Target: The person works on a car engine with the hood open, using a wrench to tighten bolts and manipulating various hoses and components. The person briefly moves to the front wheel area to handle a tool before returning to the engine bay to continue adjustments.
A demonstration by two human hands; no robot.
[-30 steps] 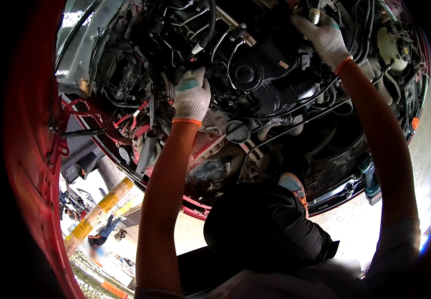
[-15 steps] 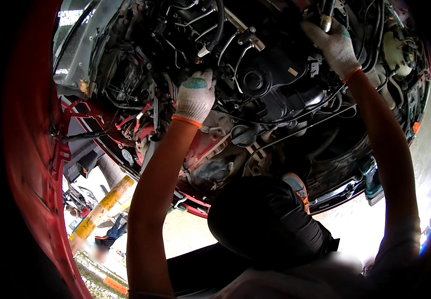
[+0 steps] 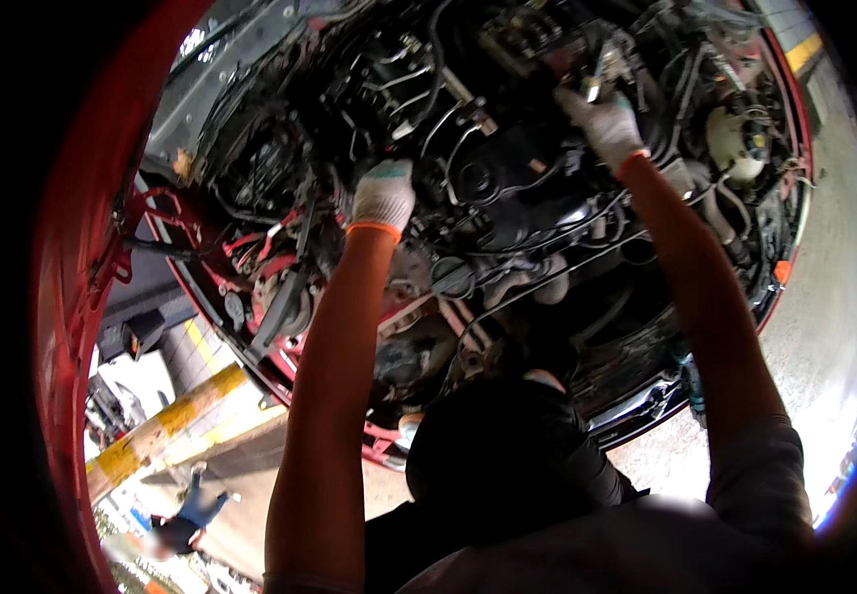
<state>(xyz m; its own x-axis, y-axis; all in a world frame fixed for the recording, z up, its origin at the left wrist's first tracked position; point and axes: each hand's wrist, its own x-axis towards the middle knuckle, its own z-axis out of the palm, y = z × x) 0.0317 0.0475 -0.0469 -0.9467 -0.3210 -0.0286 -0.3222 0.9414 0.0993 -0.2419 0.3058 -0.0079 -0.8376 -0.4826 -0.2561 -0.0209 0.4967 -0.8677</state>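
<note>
Both my hands wear whitish knit gloves with green patches and orange cuffs, and both reach into a car's engine bay. My left hand [image 3: 385,195] is bent in a closed shape beside the thin metal pipes [image 3: 403,79]; its fingertips are hidden among dark parts. Farther right, my right hand [image 3: 606,127] is closed around a dark hose-like part with a shiny metal collar [image 3: 594,89], which shows between thumb and fingers. The black engine cover [image 3: 522,168] lies between my hands. Nearer me is a round black cap [image 3: 453,278].
A raised red panel [image 3: 87,297] borders the bay on the left. Cables run across the front, and a pale reservoir [image 3: 737,144] sits at the right. A yellow post [image 3: 166,421] and a person [image 3: 191,510] are beyond the car, lower left. My knee [image 3: 488,445] is against the front.
The view has shifted and tilted, so the engine bay sits lower and looks smaller. Both hands keep about the same places on the engine.
</note>
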